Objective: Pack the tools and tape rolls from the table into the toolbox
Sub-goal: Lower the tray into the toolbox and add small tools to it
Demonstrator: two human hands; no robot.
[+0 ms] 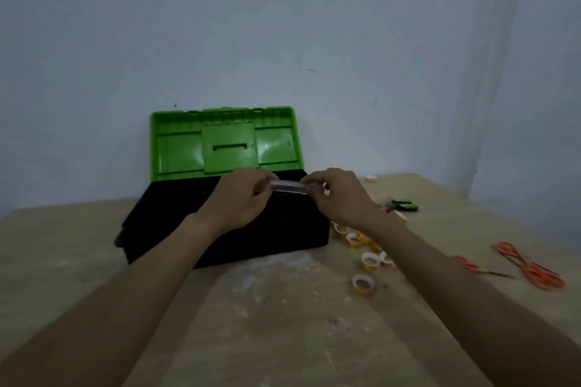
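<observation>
As the left hand (pixel 239 201) and right hand (pixel 341 198) each pinch an end of the clear plastic bar (pixel 287 187) just above the open toolbox (pixel 163 226), it looks light, stiff, slippery, best held at both ends

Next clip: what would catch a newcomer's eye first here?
The bright green lid of the open toolbox stands out at centre back. Over the box, the left hand and right hand hold a clear slim object between them. At far right lie orange scissors.
</observation>
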